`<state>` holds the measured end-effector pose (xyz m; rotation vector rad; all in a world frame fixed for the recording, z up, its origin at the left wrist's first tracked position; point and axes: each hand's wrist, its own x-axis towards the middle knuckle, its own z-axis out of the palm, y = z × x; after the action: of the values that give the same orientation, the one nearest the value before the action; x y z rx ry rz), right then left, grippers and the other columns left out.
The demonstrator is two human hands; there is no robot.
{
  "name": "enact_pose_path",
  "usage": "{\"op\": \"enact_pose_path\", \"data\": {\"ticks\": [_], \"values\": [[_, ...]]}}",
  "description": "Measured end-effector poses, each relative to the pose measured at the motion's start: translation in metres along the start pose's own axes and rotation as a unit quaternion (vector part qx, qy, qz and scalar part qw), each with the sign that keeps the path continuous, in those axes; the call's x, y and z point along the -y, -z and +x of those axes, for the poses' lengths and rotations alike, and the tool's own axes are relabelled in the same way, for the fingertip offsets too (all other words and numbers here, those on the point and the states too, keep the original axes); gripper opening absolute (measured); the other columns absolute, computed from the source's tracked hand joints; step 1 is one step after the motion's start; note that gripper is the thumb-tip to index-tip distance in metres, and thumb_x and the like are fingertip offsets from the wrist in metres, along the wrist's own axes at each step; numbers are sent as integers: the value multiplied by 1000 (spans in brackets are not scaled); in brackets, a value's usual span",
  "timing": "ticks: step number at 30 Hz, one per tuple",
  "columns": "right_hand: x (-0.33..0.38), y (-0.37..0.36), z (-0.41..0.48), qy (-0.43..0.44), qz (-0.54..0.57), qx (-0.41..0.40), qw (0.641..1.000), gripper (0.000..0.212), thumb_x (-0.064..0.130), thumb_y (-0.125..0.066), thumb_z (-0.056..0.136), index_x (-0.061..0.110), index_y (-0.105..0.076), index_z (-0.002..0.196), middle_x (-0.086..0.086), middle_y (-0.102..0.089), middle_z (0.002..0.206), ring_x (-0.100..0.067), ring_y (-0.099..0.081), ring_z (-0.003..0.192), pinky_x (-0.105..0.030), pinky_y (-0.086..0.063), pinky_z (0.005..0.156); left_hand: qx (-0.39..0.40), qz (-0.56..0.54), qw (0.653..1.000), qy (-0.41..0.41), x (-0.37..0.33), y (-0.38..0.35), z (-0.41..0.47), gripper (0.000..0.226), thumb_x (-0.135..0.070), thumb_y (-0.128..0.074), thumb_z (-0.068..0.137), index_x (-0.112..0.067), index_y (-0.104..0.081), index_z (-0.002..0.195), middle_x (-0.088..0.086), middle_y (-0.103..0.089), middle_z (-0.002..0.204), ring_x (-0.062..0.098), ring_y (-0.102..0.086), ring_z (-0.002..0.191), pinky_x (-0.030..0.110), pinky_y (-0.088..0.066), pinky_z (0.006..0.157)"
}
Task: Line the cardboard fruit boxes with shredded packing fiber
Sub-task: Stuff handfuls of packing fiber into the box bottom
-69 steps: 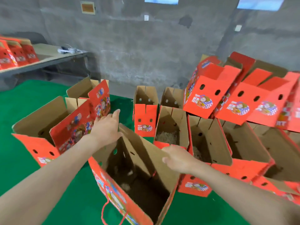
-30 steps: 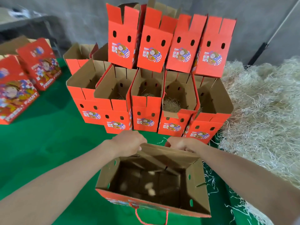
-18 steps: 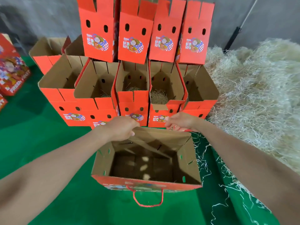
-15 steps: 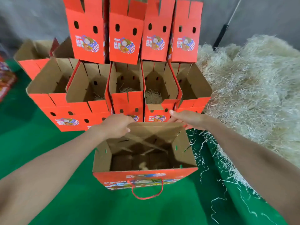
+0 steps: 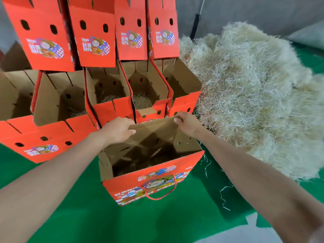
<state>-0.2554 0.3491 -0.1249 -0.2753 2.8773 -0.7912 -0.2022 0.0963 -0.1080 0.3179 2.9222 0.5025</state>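
Fingers (image 5: 177, 119) on box (image 5: 154, 183), green floor (image 5: 87, 216)

site: a packing area in a warehouse or shed. identical red printed cardboard fruit boxes (image 5: 108, 109) stand open in rows, a second tier (image 5: 94, 35) stacked on them. a large loose heap of shredded packing fiber (image 5: 254, 95) lies beside them on green floor matting (image 5: 175, 221). bare grey concrete wall (image 5: 245, 13) behind.

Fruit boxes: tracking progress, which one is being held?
The nearest box, alone before the row, rope handle in front; left hand and right hand grip its far flap.
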Motion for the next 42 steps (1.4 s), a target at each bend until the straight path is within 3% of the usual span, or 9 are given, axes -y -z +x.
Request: {"op": "enact_pose_path", "data": {"ticks": [3, 7, 16, 21, 24, 26, 31, 37, 42], "values": [[-1, 0, -2, 28, 5, 1, 1000, 25, 24, -45, 97, 11, -52, 118, -13, -63, 104, -28, -58, 90, -24, -34, 66, -79, 11, 997, 12, -18, -3, -1, 37, -33, -59, 89, -20, -56, 123, 4, -63, 118, 26, -57, 108, 38, -48, 87], [-10, 12, -11, 98, 24, -28, 995, 26, 18, -52, 92, 14, -54, 117, -8, -66, 105, -24, -61, 95, -25, -42, 73, -155, -15, 988, -8, -46, -7, 7, 38, -31, -60, 88, -19, -57, 124, 3, -59, 126, 22, -52, 117, 38, -44, 98], [-129, 94, -10, 41, 8, -148, 988, 28, 8, -53, 90, 13, -59, 117, -5, -59, 123, -18, -64, 92, -21, -51, 76, -214, -122, 969, -19, -158, -24, 74, 16, -17, -65, 85, -21, -69, 100, -7, -69, 87, -4, -56, 72, 14, -40, 64], [-219, 157, 4, -64, -118, -219, 967, 55, 20, -63, 82, 23, -41, 133, -9, -27, 148, -30, -15, 139, -44, -12, 115, -165, -169, 971, -27, -226, -45, 126, 14, -18, -64, 86, -22, -70, 97, -21, -60, 77, -2, -60, 72, 17, -49, 67], [-258, 178, 19, -122, -227, -134, 957, 103, 38, -73, 73, 34, -2, 146, -9, 23, 153, -40, 24, 137, -59, 17, 100, -147, -180, 973, -20, -254, -53, 154, 14, -17, -64, 87, -19, -70, 100, -15, -62, 82, -5, -56, 73, 10, -44, 67], [-277, 182, 27, -134, -254, -72, 955, 117, 41, -76, 69, 39, 13, 144, -9, 34, 149, -44, 27, 133, -66, 12, 96, -133, -187, 973, -6, -268, -55, 171, 16, -18, -63, 87, -18, -69, 103, -11, -64, 88, -7, -54, 74, 5, -38, 63], [-294, 186, 42, -87, -201, -113, 969, 55, 12, -53, 85, 33, -41, 135, -8, -27, 146, -35, -28, 132, -53, -40, 101, -78, -296, 951, 49, -301, -54, 207, 38, -18, -68, 83, -15, -58, 120, -2, -62, 113, 7, -58, 94, 16, -46, 78], [-262, 219, 62, 6, -25, -238, 971, 49, -3, -59, 78, 18, -60, 122, -2, -57, 125, -23, -47, 122, -32, -34, 105, -62, -330, 942, -12, -352, -54, 238, 91, -25, -80, 70, -27, -26, 144, -4, -35, 146, 11, -38, 128, 36, -34, 108], [-229, 270, 53, 156, 24, -330, 930, 42, -14, -61, 60, 3, -71, 97, -10, -69, 91, -21, -57, 82, -33, -51, 75, -97, -313, 938, -114, -386, -40, 254, 122, -30, -85, 61, -43, 4, 145, -19, -3, 154, 4, -10, 140, 32, -19, 112]]}}
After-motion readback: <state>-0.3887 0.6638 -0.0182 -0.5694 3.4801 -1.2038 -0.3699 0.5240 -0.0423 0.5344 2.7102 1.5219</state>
